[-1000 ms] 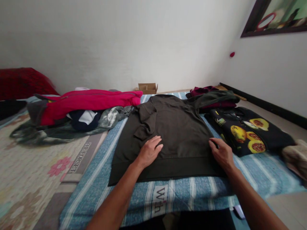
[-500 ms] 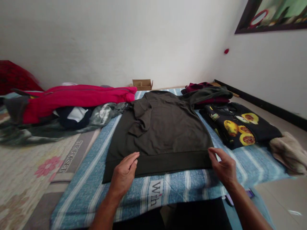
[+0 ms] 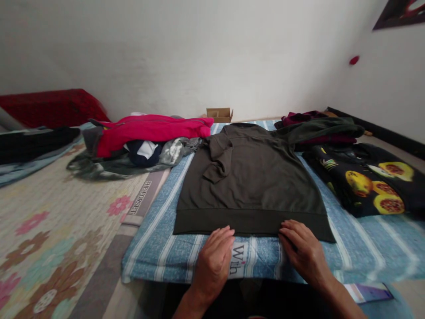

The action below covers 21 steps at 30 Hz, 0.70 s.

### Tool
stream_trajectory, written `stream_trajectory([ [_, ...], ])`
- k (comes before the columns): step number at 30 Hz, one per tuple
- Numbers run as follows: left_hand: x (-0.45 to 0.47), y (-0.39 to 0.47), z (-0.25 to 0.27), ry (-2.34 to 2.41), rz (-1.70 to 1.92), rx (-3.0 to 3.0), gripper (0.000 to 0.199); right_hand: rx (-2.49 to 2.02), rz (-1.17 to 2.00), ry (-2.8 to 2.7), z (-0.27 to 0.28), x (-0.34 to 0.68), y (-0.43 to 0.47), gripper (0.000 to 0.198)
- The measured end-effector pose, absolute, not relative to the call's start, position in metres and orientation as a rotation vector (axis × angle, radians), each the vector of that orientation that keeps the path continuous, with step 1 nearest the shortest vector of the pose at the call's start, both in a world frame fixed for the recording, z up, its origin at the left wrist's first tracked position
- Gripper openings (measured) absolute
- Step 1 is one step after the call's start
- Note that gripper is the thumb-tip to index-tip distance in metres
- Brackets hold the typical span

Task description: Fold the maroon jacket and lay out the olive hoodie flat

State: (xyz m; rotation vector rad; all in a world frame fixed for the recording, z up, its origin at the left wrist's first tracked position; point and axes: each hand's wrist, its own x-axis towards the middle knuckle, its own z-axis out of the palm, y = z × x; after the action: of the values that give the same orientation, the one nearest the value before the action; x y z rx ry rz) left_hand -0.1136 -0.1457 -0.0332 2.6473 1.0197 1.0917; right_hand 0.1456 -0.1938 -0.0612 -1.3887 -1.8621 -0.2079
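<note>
A dark olive long-sleeved top (image 3: 265,177) lies spread out in front of me, its wide hem band toward me. One sleeve (image 3: 219,159) is folded over its left part; the other stretches out to the right at the back. My left hand (image 3: 215,254) is at the hem's near edge, left of centre, fingers stretched out side by side, gripping nothing. Further right, my right hand (image 3: 303,248) has its fingertips on the hem band, fingers loosely bent and thumb apart. Whether the right thumb touches the cloth is hard to make out.
A blue striped cloth (image 3: 149,252) covers the surface. A pink garment (image 3: 152,126) tops a heap at left. A black fruit-print garment (image 3: 352,177) and a maroon pile (image 3: 308,116) are at right. A cardboard box (image 3: 219,115) stands by the wall; a floral mat (image 3: 83,212) spreads left.
The view has turned left. My right hand has left the hem's right corner and come inward, nearer my left hand. The hem lies straighter and flatter.
</note>
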Motion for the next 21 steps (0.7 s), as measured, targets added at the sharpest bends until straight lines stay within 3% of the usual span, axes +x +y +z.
stream_trajectory([
  [21, -0.110, -0.137, -0.028, 0.973, 1.167, 2.611, 0.021, -1.466, -0.182, -1.839, -0.062, 0.143, -0.194, 0.014],
])
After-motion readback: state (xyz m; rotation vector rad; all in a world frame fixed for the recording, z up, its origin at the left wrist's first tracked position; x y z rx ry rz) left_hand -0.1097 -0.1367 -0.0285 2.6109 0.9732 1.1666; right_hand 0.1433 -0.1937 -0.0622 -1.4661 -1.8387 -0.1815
